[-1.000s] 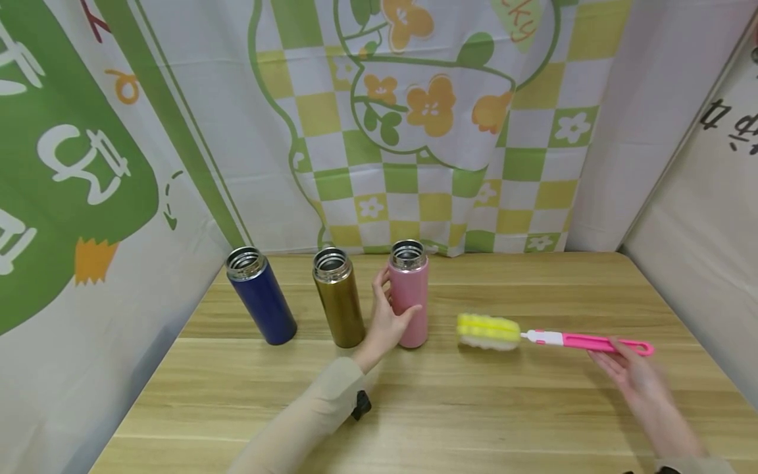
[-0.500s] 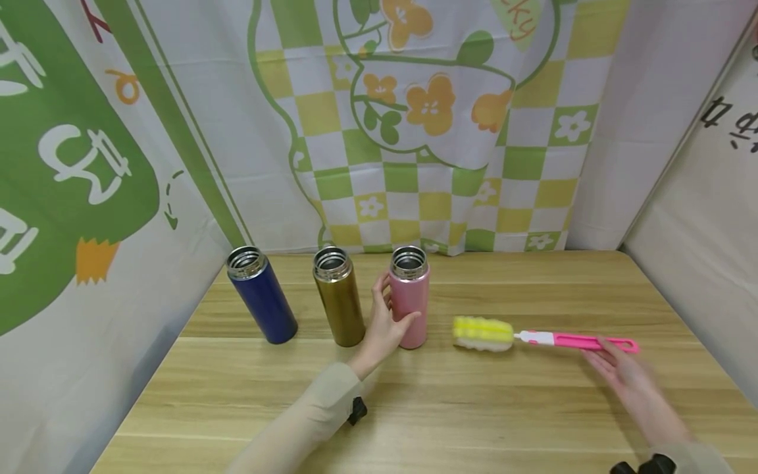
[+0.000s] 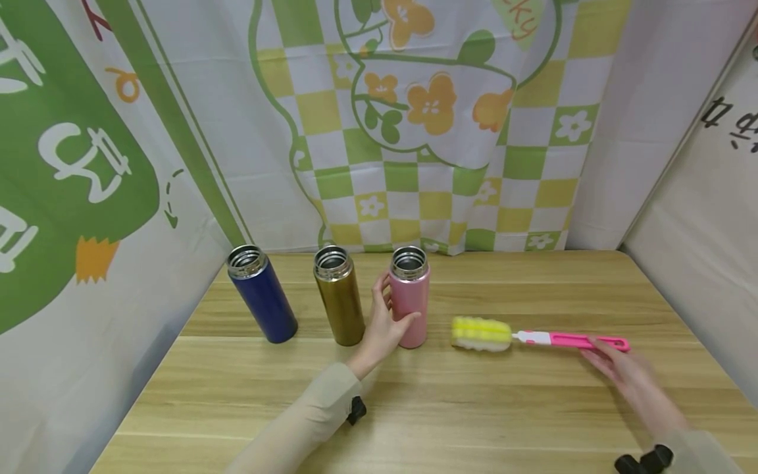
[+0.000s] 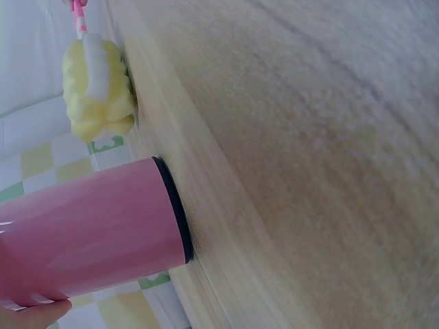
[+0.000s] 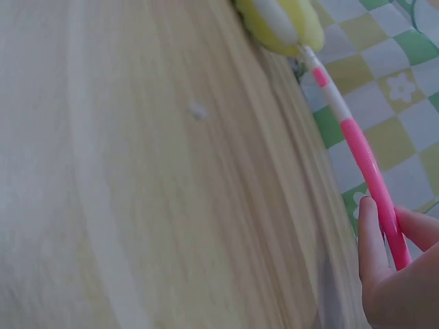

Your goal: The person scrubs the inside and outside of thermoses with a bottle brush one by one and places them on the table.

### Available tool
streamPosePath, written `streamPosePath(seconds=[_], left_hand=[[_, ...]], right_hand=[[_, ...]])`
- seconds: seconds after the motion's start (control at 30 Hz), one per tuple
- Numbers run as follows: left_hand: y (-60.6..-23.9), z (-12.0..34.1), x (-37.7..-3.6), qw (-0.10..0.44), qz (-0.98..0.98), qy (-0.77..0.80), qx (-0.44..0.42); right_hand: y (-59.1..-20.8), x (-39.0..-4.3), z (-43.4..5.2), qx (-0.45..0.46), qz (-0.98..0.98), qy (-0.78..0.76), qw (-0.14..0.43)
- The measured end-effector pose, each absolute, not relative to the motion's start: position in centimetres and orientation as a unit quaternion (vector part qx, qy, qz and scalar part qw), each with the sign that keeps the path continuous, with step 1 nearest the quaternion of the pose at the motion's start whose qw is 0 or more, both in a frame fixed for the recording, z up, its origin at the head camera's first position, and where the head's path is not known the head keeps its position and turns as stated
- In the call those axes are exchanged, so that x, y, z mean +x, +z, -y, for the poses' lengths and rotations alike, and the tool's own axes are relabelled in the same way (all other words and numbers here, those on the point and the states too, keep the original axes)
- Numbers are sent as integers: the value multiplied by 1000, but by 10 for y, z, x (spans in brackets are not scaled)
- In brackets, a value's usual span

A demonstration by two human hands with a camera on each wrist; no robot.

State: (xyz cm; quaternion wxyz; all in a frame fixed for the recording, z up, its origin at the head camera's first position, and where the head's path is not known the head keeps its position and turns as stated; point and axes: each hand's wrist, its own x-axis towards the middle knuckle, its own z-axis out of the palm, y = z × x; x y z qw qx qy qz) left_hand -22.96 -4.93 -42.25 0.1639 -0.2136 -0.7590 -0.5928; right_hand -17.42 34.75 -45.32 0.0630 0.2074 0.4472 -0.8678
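My left hand (image 3: pixel 381 334) holds the pink thermos bottle (image 3: pixel 411 299) from its left side, thumb across the front. The bottle is upright and lidless, its steel mouth showing. In the left wrist view the dark base of the pink bottle (image 4: pixel 103 229) is at the tabletop. Off to the right, my right hand (image 3: pixel 630 378) pinches the pink handle of a bottle brush (image 3: pixel 535 338) between thumb and fingers. Its yellow and white sponge head (image 3: pixel 481 334) points left toward the pink bottle, apart from it. Right wrist view: fingers grip the handle (image 5: pixel 367 164) near its end.
A gold thermos bottle (image 3: pixel 339 299) stands just left of my left hand, and a blue one (image 3: pixel 263 296) farther left; both lack lids. All is on a wooden table (image 3: pixel 474 421). A patterned curtain (image 3: pixel 426 191) hangs along the back edge, with printed cloth on both sides.
My right hand has moved left with the bottle brush, bringing the sponge head slightly nearer the pink bottle. The pink bottle has come down slightly in the left hand, then stayed still.
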Motion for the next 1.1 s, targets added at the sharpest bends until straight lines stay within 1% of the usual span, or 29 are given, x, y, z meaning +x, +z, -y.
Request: streamPosePath(seconds=[0.2,0.27,0.37,0.57,0.7,0.8,0.97,1.1], left_hand=[[-416,50,-228,150,766,-594,-196],[-423,51,-233,164,769,-582,-206],[-424,53,-233,188,776,-560,-221],[-422,57,-233,217,791,-524,-229],[-422,59,-232,221,791,-520,-234],[-422,62,-231,224,797,-513,-230],[-420,67,-226,231,806,-503,-211],[-420,74,-220,246,803,-500,-211]], right_hand=[[-453,-180,-349,212,-551,-806,48],[-454,-182,-352,212,-583,-783,50],[-455,-185,-356,203,-662,-719,54],[-456,-188,-364,145,-841,-518,61],[-458,-191,-367,99,-914,-392,40],[-460,-192,-368,68,-946,-316,11],[-462,-196,-368,38,-961,-272,-24],[-461,-197,-369,27,-965,-261,-22]])
